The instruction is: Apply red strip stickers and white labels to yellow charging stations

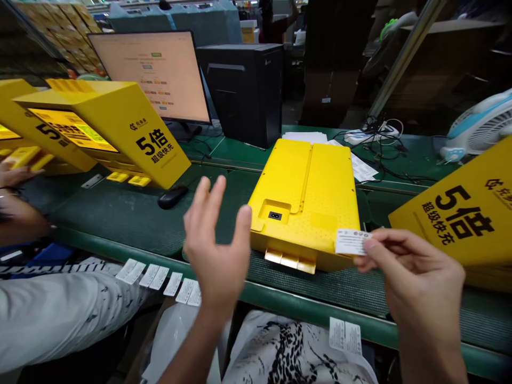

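Note:
A yellow power bank cabinet [332, 181] lies on the green conveyor in front of me, a recessed black socket [275, 215] on its upward face. My right hand [416, 282] pinches a white printed label [351, 242] by its right end, at the cabinet's near right corner; whether the label touches the surface I cannot tell. Raised to the left of the cabinet, my left hand [218, 245] holds nothing, its fingers apart. Several more white labels [150, 277] hang along the conveyor's front edge at left, and a pair of labels [345, 336] hangs by my lap.
Yellow cabinets stand at left [148, 138] and at right [452, 213]. Behind are a monitor [156, 74], a black computer tower [244, 90], tangled cables [384, 144] and a fan [484, 128]. A mouse [173, 197] lies on the belt. Another person's hand [16, 176] is at far left.

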`<action>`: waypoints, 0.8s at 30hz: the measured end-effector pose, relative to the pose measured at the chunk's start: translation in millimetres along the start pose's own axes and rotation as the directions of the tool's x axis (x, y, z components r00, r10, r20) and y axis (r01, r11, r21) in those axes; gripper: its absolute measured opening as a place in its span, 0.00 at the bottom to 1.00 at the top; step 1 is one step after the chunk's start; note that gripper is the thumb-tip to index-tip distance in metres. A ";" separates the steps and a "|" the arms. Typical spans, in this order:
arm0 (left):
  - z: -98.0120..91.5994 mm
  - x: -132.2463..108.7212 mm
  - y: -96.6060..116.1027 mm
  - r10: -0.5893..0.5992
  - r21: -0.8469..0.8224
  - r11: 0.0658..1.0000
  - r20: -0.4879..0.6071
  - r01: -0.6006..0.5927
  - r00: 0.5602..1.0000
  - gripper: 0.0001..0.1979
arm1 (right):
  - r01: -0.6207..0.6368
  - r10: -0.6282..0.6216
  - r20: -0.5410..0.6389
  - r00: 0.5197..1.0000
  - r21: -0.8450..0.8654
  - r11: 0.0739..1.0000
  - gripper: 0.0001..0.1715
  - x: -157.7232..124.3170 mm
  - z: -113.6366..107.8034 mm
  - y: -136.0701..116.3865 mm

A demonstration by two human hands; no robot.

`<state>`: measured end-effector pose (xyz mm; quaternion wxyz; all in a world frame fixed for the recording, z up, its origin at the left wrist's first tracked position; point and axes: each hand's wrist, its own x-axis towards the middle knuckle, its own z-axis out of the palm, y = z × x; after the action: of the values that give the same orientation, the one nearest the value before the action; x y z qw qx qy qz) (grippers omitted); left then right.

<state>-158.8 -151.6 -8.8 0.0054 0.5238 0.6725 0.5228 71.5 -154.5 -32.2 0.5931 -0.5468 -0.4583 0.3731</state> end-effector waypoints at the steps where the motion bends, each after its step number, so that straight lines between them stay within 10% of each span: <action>1: 5.6 18.0 -13.1 0.006 0.006 1.000 0.063 -0.007 0.998 0.26 | 0.007 -0.008 -0.020 1.000 -0.029 1.000 0.12 10.7 -2.6 1.4; 4: 29.2 56.4 -48.4 -0.057 -0.239 0.942 0.579 0.236 0.813 0.39 | -0.069 0.070 0.030 0.997 -0.045 0.997 0.17 38.4 -3.4 4.4; 7: 47.2 55.6 -60.8 -0.040 -0.352 0.781 0.795 0.516 0.605 0.50 | -0.207 0.211 0.126 0.969 -0.038 0.978 0.21 52.9 2.2 5.6; 14: 30.3 -8.3 -39.9 -0.129 -0.209 0.925 0.612 0.316 0.781 0.46 | -0.276 0.298 0.104 0.949 -0.184 0.943 0.25 57.9 -7.1 6.9; 24: 16.2 -12.1 -34.2 -0.240 -0.136 0.899 0.640 0.415 0.730 0.46 | -0.294 0.342 0.145 0.929 -0.276 0.915 0.12 40.7 -7.9 -6.6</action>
<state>-168.2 -145.7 -46.9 0.3857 0.5294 0.6392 0.4030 90.9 -119.3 -20.0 0.4043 -0.6462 -0.4606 0.4548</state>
